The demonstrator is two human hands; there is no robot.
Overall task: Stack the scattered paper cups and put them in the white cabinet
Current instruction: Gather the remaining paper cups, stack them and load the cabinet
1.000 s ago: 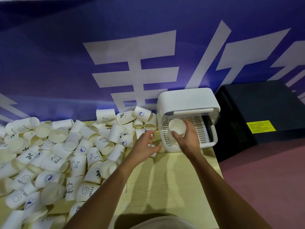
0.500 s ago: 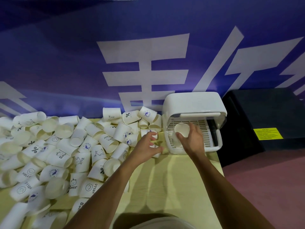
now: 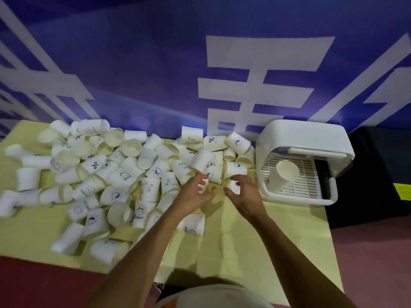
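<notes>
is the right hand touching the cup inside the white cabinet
Apart. The head view shows the right hand outside the white cabinet, whose side wall stands between it and the cup inside.

"Bear" is printed on the near cup [image 3: 139, 214]; "HELLO" is read on the left cup [image 3: 88, 188]; "%" is marked on the rear cup [image 3: 215, 142].

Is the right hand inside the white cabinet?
No, the right hand is outside the white cabinet, above the table, with its fingers curled round a paper cup.
</notes>
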